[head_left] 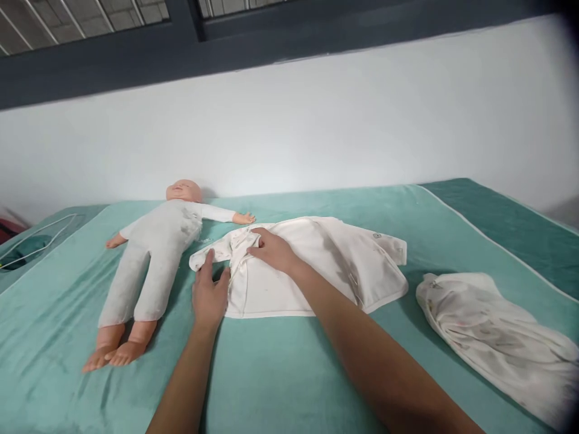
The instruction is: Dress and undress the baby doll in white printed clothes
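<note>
A baby doll in a pale bodysuit lies on its back on the teal bed cover, arms out, head toward the wall. To its right a cream baby garment is spread flat. My left hand lies flat at the garment's left edge, fingers stretched toward its sleeve. My right hand rests on the upper left part of the garment, fingers curled lightly over a fold of cloth near the neckline.
A second crumpled whitish cloth lies at the right side of the bed. A white cord and dark item sit at the far left edge. A white wall runs behind the bed, with a dark window frame above.
</note>
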The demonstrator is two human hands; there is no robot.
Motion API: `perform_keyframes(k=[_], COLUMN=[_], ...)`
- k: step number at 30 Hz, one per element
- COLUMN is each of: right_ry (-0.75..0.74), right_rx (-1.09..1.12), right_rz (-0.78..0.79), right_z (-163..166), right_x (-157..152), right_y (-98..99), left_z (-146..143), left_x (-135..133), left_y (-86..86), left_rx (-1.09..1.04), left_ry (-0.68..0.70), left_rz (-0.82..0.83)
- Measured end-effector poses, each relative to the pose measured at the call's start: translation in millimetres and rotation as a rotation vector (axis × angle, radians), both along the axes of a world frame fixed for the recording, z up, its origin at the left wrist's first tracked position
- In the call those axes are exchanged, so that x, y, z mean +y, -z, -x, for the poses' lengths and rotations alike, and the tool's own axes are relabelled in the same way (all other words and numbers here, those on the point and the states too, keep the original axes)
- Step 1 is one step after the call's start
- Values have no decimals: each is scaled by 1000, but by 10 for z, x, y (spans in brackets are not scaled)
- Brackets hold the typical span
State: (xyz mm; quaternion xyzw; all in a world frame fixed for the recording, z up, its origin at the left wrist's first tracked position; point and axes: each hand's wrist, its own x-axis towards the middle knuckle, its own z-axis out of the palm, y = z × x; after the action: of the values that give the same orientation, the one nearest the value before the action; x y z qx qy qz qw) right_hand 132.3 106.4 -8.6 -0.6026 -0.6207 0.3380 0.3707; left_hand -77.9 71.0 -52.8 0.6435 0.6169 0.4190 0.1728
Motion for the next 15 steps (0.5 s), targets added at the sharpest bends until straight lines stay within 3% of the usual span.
perform_keyframes(k=[6, 9, 12, 15], right_ry=[15, 40, 65, 104], right_rx=[264, 442, 600, 704], right_rz=[-6, 35, 77, 103], right_z=[93, 99, 88, 36], right_x=[22, 14, -10, -10], right_y=[18, -14, -62, -96], left_z=[-5, -19, -28, -53], left_x=[-12, -46, -166, -377], left_y=[-67, -98, -149, -196], left_rx=[-40, -154, -239, -154], left_ry=[-30, -55, -70, -32], left_rz=[-40, 25, 53, 1])
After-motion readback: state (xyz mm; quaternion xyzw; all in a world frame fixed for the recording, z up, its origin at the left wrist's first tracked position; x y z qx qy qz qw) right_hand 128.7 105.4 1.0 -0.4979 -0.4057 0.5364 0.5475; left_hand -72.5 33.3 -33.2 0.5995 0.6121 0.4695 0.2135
